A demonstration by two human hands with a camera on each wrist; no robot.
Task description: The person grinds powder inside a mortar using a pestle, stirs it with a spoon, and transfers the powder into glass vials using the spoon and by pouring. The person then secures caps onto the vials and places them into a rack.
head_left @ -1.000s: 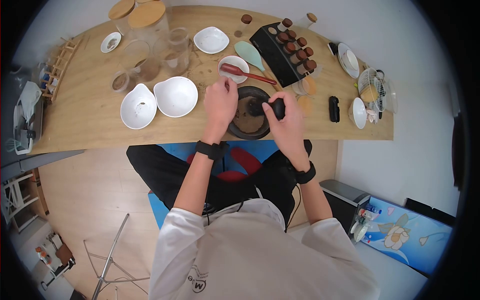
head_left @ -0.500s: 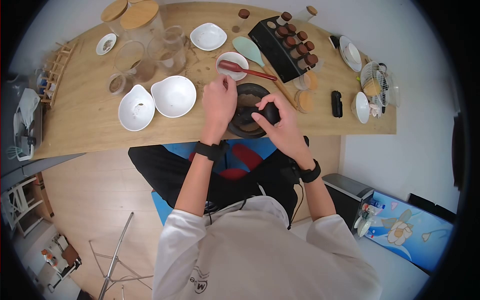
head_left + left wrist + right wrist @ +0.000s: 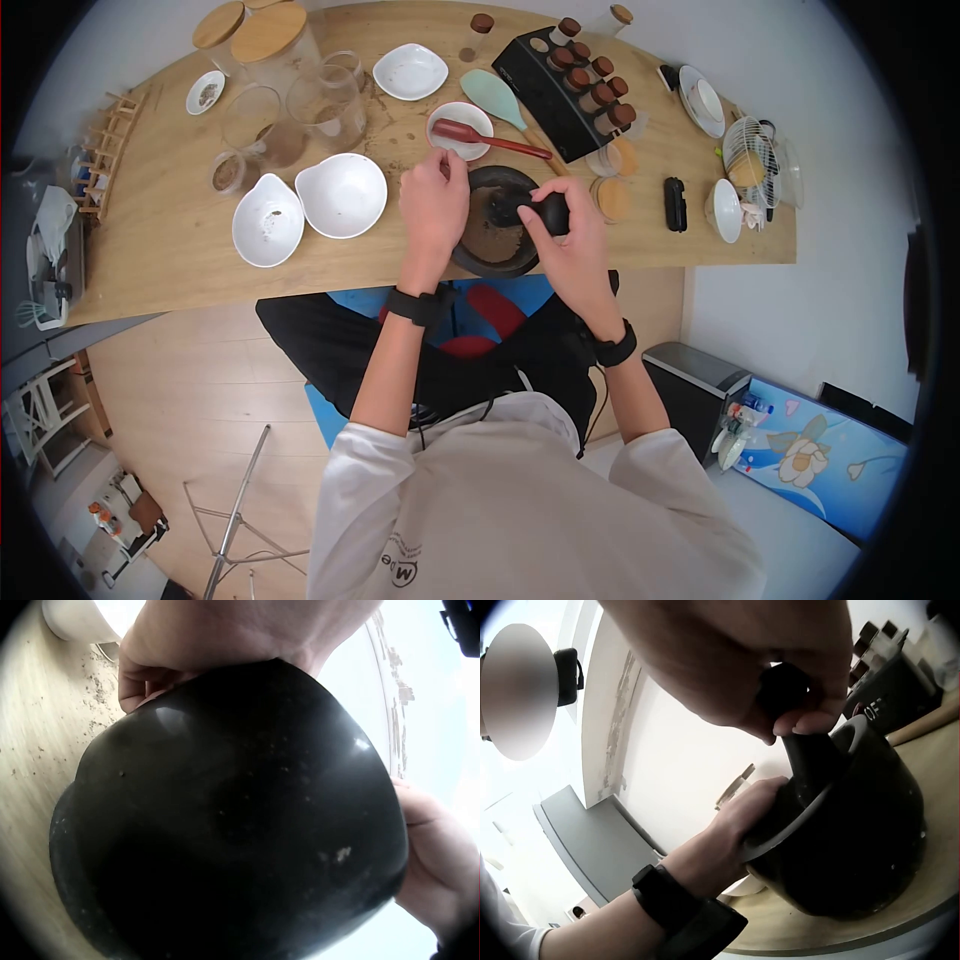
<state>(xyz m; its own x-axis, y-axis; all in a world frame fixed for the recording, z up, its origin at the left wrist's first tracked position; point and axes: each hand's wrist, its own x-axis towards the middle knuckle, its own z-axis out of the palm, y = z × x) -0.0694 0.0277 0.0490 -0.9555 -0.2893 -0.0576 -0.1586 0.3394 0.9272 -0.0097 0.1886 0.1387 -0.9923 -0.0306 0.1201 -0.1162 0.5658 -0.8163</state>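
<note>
A dark stone mortar (image 3: 497,268) stands near the table's front edge, with brown powder (image 3: 492,243) spread over its inside. My right hand (image 3: 580,240) grips the knob of a black pestle (image 3: 553,212), thumb and fingers round it. The pestle leans to the right, its lower end down in the powder. On the mortar's left side, my left hand (image 3: 434,205) holds the rim with bent fingers. The left wrist view is mostly filled by the mortar's dark outer wall (image 3: 240,810). In the right wrist view, fingers pinch the pestle's top (image 3: 784,686) above the bowl.
Just behind the mortar, a red spatula (image 3: 500,143) lies across a small white bowl (image 3: 460,112). Two white bowls (image 3: 342,195) and several glass jars (image 3: 328,108) stand to the left. A black rack (image 3: 550,100) of brown-capped bottles and a green spatula (image 3: 490,95) are behind.
The pestle has swung toward the near left of the mortar and then back up to the right, the right hand moving with it. The left hand has stayed at the rim.
</note>
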